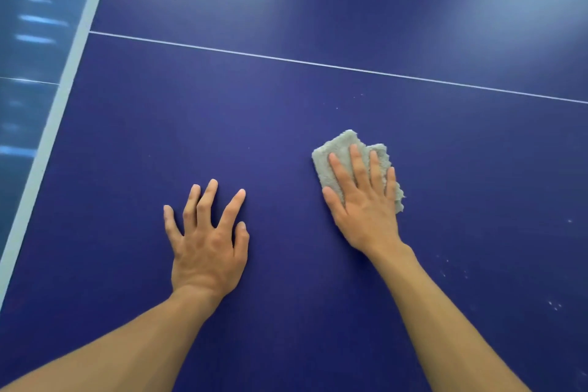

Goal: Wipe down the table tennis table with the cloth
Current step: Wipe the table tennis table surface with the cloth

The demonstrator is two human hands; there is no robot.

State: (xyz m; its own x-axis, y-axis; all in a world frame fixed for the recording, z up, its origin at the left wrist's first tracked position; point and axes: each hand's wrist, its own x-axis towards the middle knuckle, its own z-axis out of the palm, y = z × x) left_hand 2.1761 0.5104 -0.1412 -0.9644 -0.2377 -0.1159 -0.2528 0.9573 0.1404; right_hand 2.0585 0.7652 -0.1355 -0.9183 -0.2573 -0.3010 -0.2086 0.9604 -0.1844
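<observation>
The dark blue table tennis table (318,111) fills the view. A folded grey-green fluffy cloth (340,153) lies flat on it, right of the middle. My right hand (366,200) presses on the cloth with straight fingers and covers its near part. My left hand (206,239) rests on the bare table surface to the left of the cloth, fingers spread, holding nothing.
A thin white line (318,64) crosses the table beyond my hands. The table's white-edged side (60,105) runs along the left, with a blurred blue floor (25,41) past it. Small white specks (555,305) dot the surface at the right.
</observation>
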